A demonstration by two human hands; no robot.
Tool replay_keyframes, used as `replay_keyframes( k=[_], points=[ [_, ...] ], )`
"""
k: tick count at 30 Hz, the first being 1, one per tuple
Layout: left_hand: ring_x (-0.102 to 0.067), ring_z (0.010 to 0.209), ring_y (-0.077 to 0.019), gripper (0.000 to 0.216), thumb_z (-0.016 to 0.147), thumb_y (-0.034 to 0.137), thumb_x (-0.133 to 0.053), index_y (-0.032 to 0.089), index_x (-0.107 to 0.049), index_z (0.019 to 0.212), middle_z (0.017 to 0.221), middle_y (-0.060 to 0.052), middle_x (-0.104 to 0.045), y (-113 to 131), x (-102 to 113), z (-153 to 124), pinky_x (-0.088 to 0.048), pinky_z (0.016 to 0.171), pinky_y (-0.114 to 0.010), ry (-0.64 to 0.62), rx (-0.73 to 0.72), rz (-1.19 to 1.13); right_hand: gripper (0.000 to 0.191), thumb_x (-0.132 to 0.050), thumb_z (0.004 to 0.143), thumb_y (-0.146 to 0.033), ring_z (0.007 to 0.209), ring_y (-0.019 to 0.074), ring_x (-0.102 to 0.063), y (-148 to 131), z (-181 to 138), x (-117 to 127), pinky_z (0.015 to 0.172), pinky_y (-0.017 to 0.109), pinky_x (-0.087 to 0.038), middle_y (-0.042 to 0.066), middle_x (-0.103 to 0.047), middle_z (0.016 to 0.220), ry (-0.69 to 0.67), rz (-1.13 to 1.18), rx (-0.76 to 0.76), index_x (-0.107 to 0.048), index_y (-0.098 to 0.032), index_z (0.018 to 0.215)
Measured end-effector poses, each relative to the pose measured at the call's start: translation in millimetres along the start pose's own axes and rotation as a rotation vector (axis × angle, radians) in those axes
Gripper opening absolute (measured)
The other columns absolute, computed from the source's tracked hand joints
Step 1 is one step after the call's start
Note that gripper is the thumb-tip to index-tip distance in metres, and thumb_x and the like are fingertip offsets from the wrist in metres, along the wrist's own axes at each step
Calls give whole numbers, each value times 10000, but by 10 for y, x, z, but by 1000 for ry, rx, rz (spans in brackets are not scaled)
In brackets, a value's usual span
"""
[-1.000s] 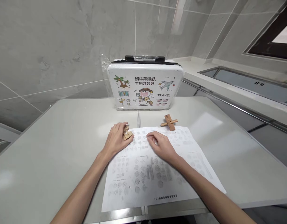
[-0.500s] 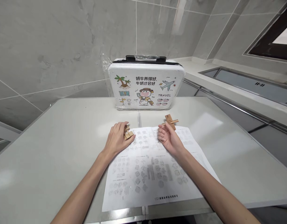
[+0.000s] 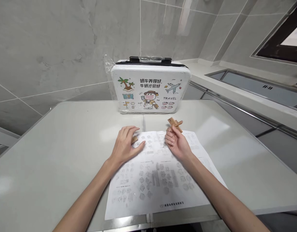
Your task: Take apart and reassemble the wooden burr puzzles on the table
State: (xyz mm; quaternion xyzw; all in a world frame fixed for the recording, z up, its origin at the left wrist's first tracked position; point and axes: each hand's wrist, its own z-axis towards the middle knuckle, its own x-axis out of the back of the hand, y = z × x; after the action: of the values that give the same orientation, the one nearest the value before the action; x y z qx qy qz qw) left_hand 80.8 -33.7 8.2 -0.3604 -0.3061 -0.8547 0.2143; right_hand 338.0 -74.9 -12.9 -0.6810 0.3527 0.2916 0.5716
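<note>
My left hand [image 3: 126, 145] lies over a small wooden puzzle piece [image 3: 134, 139] at the top left of a printed diagram sheet [image 3: 158, 180]; the fingers curl round the piece, which shows only between them. My right hand [image 3: 176, 143] is raised a little above the sheet's top edge and pinches a wooden cross-shaped puzzle [image 3: 174, 124] in its fingertips.
A white carry case [image 3: 150, 87] with cartoon prints and a black handle stands upright at the back of the pale table [image 3: 54, 154]. A grey tiled wall rises behind. A ledge and a metal-framed recess [image 3: 259, 87] run along the right.
My right hand left the sheet, reached to the wooden cross puzzle beyond the paper's top edge and lifted it. My left hand slid slightly over the small piece, covering more of it.
</note>
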Motion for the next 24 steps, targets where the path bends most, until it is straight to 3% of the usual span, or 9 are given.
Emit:
replay_keyframes(
  k=[5, 9, 12, 15, 24],
  points=[
    [-631, 1206, -292, 335, 1000, 333, -674, 245, -574, 1307, 1283, -103, -681, 79, -26, -7, -532, 1023, -468, 7, 48, -148, 421, -716, 961, -538, 460, 96, -347, 96, -110, -98, 427, 226, -296, -54, -452, 561, -135, -435, -31, -582, -207, 740],
    [-650, 1164, -265, 296, 1041, 336, -642, 245, -572, 1313, 1277, -95, -693, 125, -29, -22, -527, 977, -430, -13, 42, -200, 466, -660, 983, -530, 454, 105, -360, 186, -203, -130, 460, 252, -294, -46, -469, 511, -334, -657, -167, -552, -205, 669],
    [-663, 1032, -239, 159, 1059, 314, -625, 237, -621, 1198, 1126, -65, -738, 143, -30, -30, -502, 927, -407, -66, -47, -198, 476, -628, 1003, -523, 451, 101, -372, 225, -228, -114, 480, 258, -305, -49, -477, 528, -447, -717, -242, -542, -206, 659],
    [-643, 924, -228, 93, 1077, 284, -580, 219, -644, 1064, 979, -59, -740, 153, -47, -39, -493, 866, -391, -96, -106, -179, 468, -623, 999, -519, 449, 101, -378, 228, -230, -111, 484, 260, -297, -48, -474, 540, -437, -726, -241, -539, -212, 656],
    [-626, 788, -222, 174, 1059, 313, -567, 217, -631, 929, 846, -57, -697, 179, -109, -70, -477, 745, -372, -42, -21, -159, 452, -678, 928, -517, 411, 88, -322, 215, -242, -189, 428, 244, -232, -56, -439, 475, -271, -668, -257, -534, -211, 628]
  ],
)
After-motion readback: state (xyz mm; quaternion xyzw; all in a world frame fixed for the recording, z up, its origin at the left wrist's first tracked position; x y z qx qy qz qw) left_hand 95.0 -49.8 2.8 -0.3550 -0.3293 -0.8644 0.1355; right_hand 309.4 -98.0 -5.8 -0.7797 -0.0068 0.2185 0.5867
